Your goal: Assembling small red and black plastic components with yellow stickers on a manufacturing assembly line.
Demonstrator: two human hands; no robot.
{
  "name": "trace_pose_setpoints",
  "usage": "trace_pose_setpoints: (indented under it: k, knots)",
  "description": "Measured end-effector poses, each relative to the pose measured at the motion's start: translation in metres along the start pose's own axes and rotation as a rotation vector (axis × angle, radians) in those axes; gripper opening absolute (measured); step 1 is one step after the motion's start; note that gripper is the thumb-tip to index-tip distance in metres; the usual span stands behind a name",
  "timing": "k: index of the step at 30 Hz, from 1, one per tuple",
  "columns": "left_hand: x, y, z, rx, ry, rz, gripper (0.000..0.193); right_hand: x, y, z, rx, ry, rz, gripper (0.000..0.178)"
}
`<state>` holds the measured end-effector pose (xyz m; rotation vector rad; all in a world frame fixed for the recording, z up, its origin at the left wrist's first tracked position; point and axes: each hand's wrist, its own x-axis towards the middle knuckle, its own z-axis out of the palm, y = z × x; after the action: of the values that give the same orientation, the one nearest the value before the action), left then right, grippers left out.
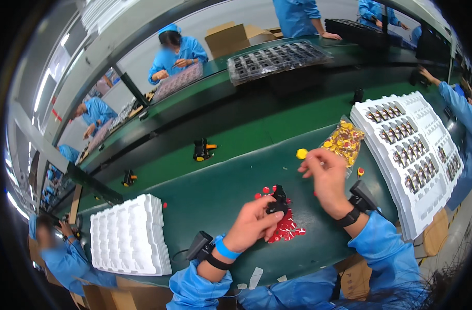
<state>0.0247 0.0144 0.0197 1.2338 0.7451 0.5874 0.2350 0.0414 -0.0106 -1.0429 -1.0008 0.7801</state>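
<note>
My left hand [254, 219] is closed around a small black plastic part [279, 200] above a scatter of red pieces [287, 230] on the green work surface. To its right, my right hand [326, 178] is raised with bent fingers. A yellow six-sided piece [301, 154] shows at its fingertips and appears pinched there. Just behind that hand lies a clear bag of yellow pieces [345, 138]. My palms hide part of the black part and some of the red pieces.
White trays are stacked at the left [127, 235]; another stack [406, 155] at the right holds small wired parts. Beyond the table edge, a green conveyor [256, 129] carries black assemblies [200, 150]. A clear tray of black parts [277, 59] and co-workers in blue stand across it.
</note>
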Motion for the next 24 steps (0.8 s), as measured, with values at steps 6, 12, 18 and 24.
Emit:
trace_pose_setpoints:
  k: [6, 12, 18, 24]
  knots:
    - [0.0, -0.007, -0.02, -0.206, 0.084, 0.059, 0.016, -0.012, -0.026, -0.006, 0.155, -0.537, 0.188, 0.011]
    - [0.002, -0.011, -0.018, -0.033, 0.091, 0.133, 0.014, -0.024, -0.029, 0.003, -0.152, -0.782, -0.015, 0.012]
    - [0.001, -0.017, -0.021, 0.202, 0.064, 0.152, 0.014, -0.024, -0.029, 0.005, -0.275, -0.777, -0.101, 0.013]
    - [0.0, -0.015, -0.021, 0.293, 0.022, 0.136, 0.016, -0.025, -0.028, 0.002, -0.295, -0.76, -0.114, 0.013]
